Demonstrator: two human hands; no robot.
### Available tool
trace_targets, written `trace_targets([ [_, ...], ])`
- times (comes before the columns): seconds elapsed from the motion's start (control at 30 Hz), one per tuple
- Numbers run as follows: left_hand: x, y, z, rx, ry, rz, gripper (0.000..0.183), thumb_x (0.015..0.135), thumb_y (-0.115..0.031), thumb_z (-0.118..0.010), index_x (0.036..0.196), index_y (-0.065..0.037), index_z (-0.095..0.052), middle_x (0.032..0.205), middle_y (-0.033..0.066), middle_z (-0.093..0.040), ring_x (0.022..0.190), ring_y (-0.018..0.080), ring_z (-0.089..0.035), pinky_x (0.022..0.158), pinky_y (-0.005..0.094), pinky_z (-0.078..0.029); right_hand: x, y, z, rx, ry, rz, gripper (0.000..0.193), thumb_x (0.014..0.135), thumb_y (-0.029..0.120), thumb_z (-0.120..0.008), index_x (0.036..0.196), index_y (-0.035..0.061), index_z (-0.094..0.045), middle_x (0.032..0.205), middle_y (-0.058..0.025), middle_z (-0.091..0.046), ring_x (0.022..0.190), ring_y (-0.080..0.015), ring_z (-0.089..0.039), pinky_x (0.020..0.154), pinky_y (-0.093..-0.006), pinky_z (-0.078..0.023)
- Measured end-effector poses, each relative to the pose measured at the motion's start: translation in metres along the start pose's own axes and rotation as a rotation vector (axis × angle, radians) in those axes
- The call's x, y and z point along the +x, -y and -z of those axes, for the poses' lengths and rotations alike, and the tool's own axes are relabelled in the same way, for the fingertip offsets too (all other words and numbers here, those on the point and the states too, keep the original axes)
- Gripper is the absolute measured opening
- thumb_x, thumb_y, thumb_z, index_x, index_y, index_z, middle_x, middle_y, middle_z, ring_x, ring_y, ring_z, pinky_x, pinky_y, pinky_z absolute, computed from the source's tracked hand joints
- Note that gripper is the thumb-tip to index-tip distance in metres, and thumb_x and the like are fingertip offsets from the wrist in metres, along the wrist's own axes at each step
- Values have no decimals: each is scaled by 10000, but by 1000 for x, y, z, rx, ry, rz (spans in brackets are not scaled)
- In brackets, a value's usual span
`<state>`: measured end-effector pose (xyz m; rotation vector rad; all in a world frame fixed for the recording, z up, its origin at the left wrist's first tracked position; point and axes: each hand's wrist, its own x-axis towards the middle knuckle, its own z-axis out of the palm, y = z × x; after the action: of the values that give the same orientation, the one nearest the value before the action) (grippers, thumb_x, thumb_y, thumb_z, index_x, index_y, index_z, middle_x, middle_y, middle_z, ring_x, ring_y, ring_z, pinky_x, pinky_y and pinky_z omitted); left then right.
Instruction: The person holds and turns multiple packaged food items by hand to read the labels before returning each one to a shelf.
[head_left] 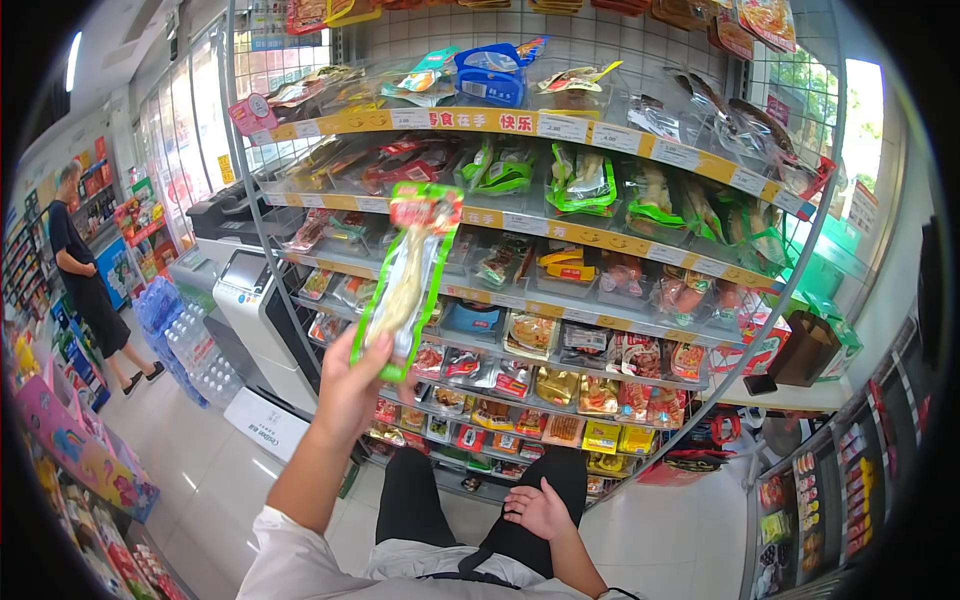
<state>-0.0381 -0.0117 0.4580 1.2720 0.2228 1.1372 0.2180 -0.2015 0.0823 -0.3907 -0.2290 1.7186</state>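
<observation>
Pale tiled floor (200, 490) runs through a bright shop. Far left stands one other person (75, 245) in dark clothes, with one pink-and-purple carton (85, 425) nearer. Next come bundled clear bottles (200, 360), too crowded to count, then one white-and-dark copier (250, 300). Before the left part of one wire-backed rack (490, 121), the left hand (355, 375) holds up one long green-edged packet (404, 285) with a red top; its fingers are closed around the lower end. At least three yellow-edged tiers show on the rack, stocked with many packets, and one bright blue pouch (490, 80) sits on the uppermost. Lower down, the one right hand (540, 508) is over the right thigh (562, 475), fingers loosely spread; whether they touch it I cannot tell. Right of the rack stands one brown bag (806, 350).
</observation>
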Motion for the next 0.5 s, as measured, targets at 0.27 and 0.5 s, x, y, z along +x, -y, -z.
trace_targets([
  [0.27,108,-37,-66,106,150,59,312,956,-265,-580,1090,11,-524,709,120,-635,514,186,-625,435,272,-482,-1,0,0,12,10,30,717,996,571,-284,1210,-51,-568,1137,-207,-621,1068,-331,-574,955,-477,-431],
  [0.5,172,-30,-86,-67,122,247,280,961,-253,-569,1067,4,-534,747,113,-677,546,160,-658,438,215,-536,-5,4,6,65,10,44,772,979,619,-251,1208,-46,-571,1136,-223,-628,1072,-349,-582,967,-508,-425],
])
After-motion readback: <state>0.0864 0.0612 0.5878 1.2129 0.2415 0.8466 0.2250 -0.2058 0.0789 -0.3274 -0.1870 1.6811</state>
